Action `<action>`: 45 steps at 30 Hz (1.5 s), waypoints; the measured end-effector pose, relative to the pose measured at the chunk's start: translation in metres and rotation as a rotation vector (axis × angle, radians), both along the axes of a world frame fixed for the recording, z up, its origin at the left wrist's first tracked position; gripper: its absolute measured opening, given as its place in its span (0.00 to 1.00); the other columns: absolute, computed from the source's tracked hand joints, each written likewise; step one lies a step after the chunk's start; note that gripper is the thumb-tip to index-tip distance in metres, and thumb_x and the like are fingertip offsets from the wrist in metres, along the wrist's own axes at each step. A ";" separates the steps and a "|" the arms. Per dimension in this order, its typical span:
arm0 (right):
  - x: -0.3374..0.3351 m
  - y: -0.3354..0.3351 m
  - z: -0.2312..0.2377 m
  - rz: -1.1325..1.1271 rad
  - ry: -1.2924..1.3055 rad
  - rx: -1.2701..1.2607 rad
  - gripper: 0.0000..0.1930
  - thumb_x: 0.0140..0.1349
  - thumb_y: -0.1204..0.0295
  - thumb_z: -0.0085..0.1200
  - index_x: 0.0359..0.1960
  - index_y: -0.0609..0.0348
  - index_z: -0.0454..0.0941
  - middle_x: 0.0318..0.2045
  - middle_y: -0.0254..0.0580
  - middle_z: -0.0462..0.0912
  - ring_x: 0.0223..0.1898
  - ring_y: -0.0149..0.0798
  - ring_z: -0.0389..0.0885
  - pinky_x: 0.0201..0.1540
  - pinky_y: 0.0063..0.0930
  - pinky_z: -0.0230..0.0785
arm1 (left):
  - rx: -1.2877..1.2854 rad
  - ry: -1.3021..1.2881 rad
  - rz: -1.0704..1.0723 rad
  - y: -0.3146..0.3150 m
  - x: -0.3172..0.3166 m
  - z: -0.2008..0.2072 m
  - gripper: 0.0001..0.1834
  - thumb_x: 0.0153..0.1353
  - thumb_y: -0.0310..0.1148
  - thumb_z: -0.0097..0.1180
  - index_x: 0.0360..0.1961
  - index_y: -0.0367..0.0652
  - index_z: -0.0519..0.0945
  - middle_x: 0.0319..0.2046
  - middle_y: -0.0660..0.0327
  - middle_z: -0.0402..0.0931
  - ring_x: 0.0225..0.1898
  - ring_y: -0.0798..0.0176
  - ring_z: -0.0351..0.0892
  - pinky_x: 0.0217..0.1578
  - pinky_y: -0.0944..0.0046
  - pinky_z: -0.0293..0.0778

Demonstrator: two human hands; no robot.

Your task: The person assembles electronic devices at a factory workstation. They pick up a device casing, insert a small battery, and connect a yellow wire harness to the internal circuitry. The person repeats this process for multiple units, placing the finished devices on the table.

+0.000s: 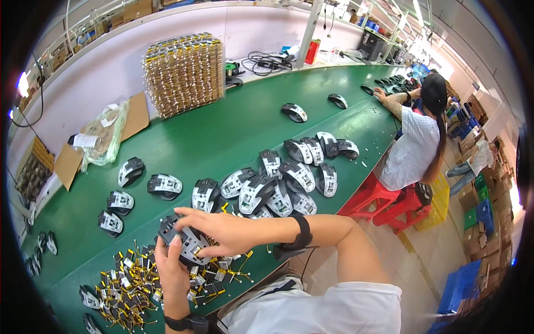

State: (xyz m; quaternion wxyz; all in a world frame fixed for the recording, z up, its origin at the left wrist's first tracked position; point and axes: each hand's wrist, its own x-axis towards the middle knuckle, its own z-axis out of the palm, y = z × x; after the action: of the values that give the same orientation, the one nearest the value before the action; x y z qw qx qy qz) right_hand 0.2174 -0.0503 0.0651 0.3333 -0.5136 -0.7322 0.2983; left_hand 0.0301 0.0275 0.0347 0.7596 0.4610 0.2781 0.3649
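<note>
A half-assembled computer mouse (192, 247), black with a pale grey inner shell, is tilted up above the near edge of the green bench. My left hand (171, 268) grips it from the left side, thumb along its edge. Across it from the right reaches my right hand (223, 231), its fingers on the dark upper end and its thumb low on the shell, near a small yellow part. Beneath both hands spreads a heap of small battery packs (130, 284) with yellow tape and thin wires. A loose group of similar open mice (257, 193) lies just beyond my right forearm.
More mice (165, 186) sit scattered on the green bench (222, 142) to the left. Farther back stand a tall stack of trays (183, 75) and a plastic bag (105, 136) on cardboard. At the right, a co-worker (414, 136) sits on a red stool (370, 195).
</note>
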 end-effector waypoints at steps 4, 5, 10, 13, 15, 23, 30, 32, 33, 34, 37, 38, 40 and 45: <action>0.009 0.023 0.005 -0.119 -0.038 0.136 0.60 0.44 0.55 0.72 0.73 0.57 0.43 0.70 0.68 0.48 0.69 0.66 0.57 0.66 0.46 0.61 | 0.231 0.053 -0.043 0.026 0.036 0.020 0.23 0.66 0.37 0.57 0.56 0.34 0.69 0.47 0.57 0.75 0.47 0.66 0.77 0.48 0.65 0.74; 0.009 0.027 0.014 -0.201 -0.049 0.160 0.57 0.45 0.57 0.72 0.72 0.59 0.46 0.70 0.66 0.50 0.68 0.64 0.58 0.68 0.45 0.58 | 0.313 0.092 -0.033 0.036 0.045 0.026 0.23 0.66 0.38 0.57 0.55 0.34 0.69 0.47 0.56 0.75 0.47 0.65 0.77 0.48 0.65 0.74; 0.123 0.086 0.007 -0.350 -0.327 0.153 0.55 0.44 0.53 0.71 0.71 0.62 0.52 0.65 0.62 0.63 0.64 0.59 0.66 0.66 0.43 0.61 | 0.628 0.514 -0.160 0.117 0.098 0.015 0.29 0.67 0.50 0.54 0.59 0.37 0.70 0.52 0.51 0.74 0.51 0.53 0.76 0.50 0.54 0.74; 0.222 0.107 -0.019 -0.551 -0.569 -0.073 0.56 0.39 0.48 0.72 0.69 0.60 0.57 0.62 0.59 0.70 0.63 0.57 0.68 0.64 0.43 0.64 | 1.133 0.928 0.065 0.172 0.117 -0.031 0.36 0.62 0.57 0.55 0.63 0.42 0.68 0.58 0.46 0.69 0.57 0.41 0.71 0.54 0.45 0.71; 0.272 0.101 -0.043 -0.612 -0.639 -0.150 0.52 0.41 0.51 0.71 0.68 0.60 0.60 0.61 0.59 0.71 0.62 0.57 0.69 0.63 0.43 0.65 | 1.142 1.122 0.029 0.177 0.122 -0.049 0.40 0.58 0.60 0.57 0.64 0.45 0.67 0.63 0.44 0.64 0.61 0.33 0.65 0.56 0.37 0.68; 0.224 0.082 -0.009 -0.569 -0.909 -0.142 0.29 0.56 0.59 0.62 0.57 0.59 0.73 0.56 0.54 0.74 0.56 0.54 0.75 0.57 0.43 0.70 | 1.144 1.266 -0.247 0.187 0.107 -0.069 0.36 0.49 0.53 0.66 0.59 0.51 0.72 0.62 0.45 0.64 0.65 0.30 0.57 0.63 0.26 0.53; 0.047 -0.012 0.053 0.008 -0.704 -0.095 0.13 0.57 0.69 0.59 0.43 0.57 0.79 0.38 0.42 0.82 0.38 0.49 0.83 0.40 0.40 0.76 | 1.161 0.765 -0.260 0.217 0.054 -0.081 0.23 0.48 0.39 0.68 0.46 0.47 0.81 0.64 0.39 0.62 0.69 0.37 0.56 0.69 0.46 0.53; 0.044 -0.025 0.041 0.147 -0.762 -0.160 0.11 0.55 0.71 0.60 0.40 0.56 0.79 0.36 0.41 0.80 0.37 0.46 0.83 0.36 0.36 0.77 | 1.171 0.810 -0.087 0.215 0.051 -0.084 0.40 0.45 0.46 0.70 0.59 0.43 0.71 0.64 0.38 0.61 0.66 0.35 0.58 0.66 0.48 0.58; 0.043 -0.031 0.032 0.104 -0.678 -0.142 0.11 0.55 0.72 0.60 0.40 0.56 0.79 0.36 0.40 0.80 0.37 0.46 0.82 0.36 0.36 0.77 | 1.199 0.894 0.004 0.210 0.053 -0.082 0.48 0.44 0.49 0.72 0.65 0.41 0.65 0.64 0.37 0.60 0.65 0.34 0.59 0.65 0.48 0.61; 0.041 -0.037 0.024 0.059 -0.594 -0.123 0.10 0.55 0.72 0.60 0.40 0.56 0.79 0.37 0.40 0.80 0.38 0.46 0.82 0.37 0.36 0.77 | 1.167 1.055 0.061 0.203 0.055 -0.081 0.55 0.42 0.55 0.73 0.64 0.33 0.62 0.61 0.36 0.62 0.63 0.34 0.62 0.63 0.48 0.63; 0.033 -0.056 -0.005 -0.027 -0.518 -0.024 0.10 0.56 0.74 0.60 0.41 0.56 0.80 0.40 0.38 0.80 0.40 0.44 0.81 0.41 0.35 0.76 | 1.021 1.287 0.001 0.197 0.070 -0.071 0.55 0.42 0.60 0.70 0.58 0.24 0.65 0.56 0.36 0.67 0.57 0.36 0.68 0.57 0.48 0.67; 0.030 -0.061 -0.014 -0.052 -0.500 0.002 0.10 0.57 0.74 0.60 0.41 0.56 0.80 0.40 0.38 0.80 0.40 0.43 0.81 0.41 0.35 0.76 | 1.025 1.296 0.009 0.197 0.075 -0.071 0.54 0.42 0.59 0.71 0.57 0.24 0.65 0.55 0.36 0.68 0.56 0.35 0.68 0.57 0.47 0.68; 0.034 -0.064 -0.034 -0.092 -0.464 0.102 0.08 0.57 0.73 0.61 0.39 0.56 0.83 0.37 0.39 0.83 0.37 0.41 0.81 0.39 0.33 0.76 | 1.038 1.327 0.030 0.197 0.079 -0.070 0.53 0.41 0.58 0.72 0.55 0.23 0.65 0.53 0.36 0.69 0.54 0.35 0.69 0.55 0.46 0.68; 0.030 -0.060 -0.033 -0.299 -0.085 0.016 0.07 0.59 0.75 0.62 0.38 0.59 0.85 0.29 0.41 0.85 0.28 0.36 0.82 0.32 0.26 0.72 | 0.978 1.114 0.037 0.207 0.064 -0.058 0.51 0.42 0.53 0.72 0.58 0.30 0.62 0.47 0.39 0.74 0.46 0.38 0.77 0.48 0.48 0.75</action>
State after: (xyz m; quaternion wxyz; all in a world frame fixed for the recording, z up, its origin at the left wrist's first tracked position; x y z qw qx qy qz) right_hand 0.2475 -0.1099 0.0320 0.3466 -0.6263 -0.6636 0.2174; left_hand 0.0943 0.2342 -0.0235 0.2078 0.8588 0.4356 0.1719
